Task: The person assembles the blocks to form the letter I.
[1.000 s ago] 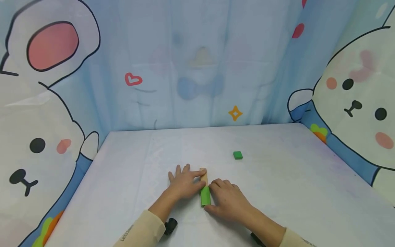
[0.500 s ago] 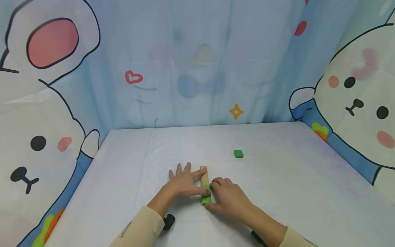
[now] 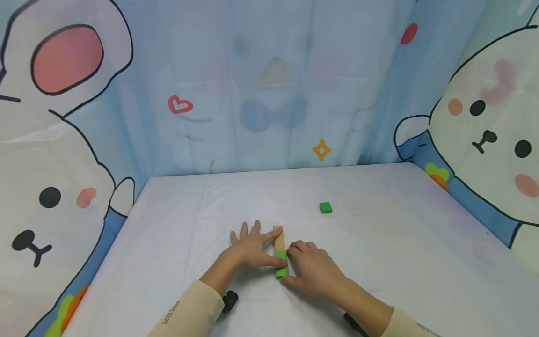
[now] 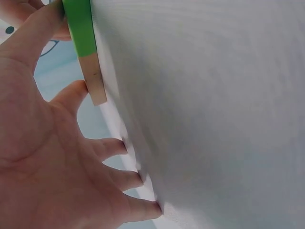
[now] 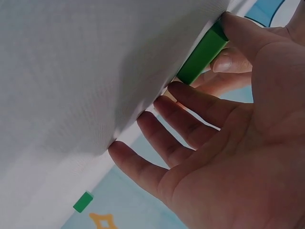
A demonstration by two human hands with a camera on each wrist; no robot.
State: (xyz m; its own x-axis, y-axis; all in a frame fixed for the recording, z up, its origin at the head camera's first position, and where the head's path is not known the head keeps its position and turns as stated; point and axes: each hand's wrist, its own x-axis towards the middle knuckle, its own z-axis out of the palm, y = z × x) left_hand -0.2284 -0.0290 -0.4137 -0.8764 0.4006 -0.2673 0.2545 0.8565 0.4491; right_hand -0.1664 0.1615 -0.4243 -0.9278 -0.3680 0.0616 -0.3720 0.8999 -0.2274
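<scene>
Fingers splayed, the left hand (image 3: 250,253) touched the long green block (image 3: 280,255) with its thumb, the wooden block (image 3: 280,242) at its far end with its forefinger. The right hand (image 3: 315,271), fingers loosely bent, thumbed the near end. Farther right on the table (image 3: 391,224) lay a small green block (image 3: 325,208).

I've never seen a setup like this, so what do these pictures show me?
No machine here, just a person's bare left hand and right hand. One picture comes from a camera on the head, looking down; the others from a camera on each wrist. On the white surface, a wooden block and a long green block lie end to end, with a small green piece farther off. Nothing looks lifted: the left hand touches both lined-up blocks, the right hand the green one.
</scene>
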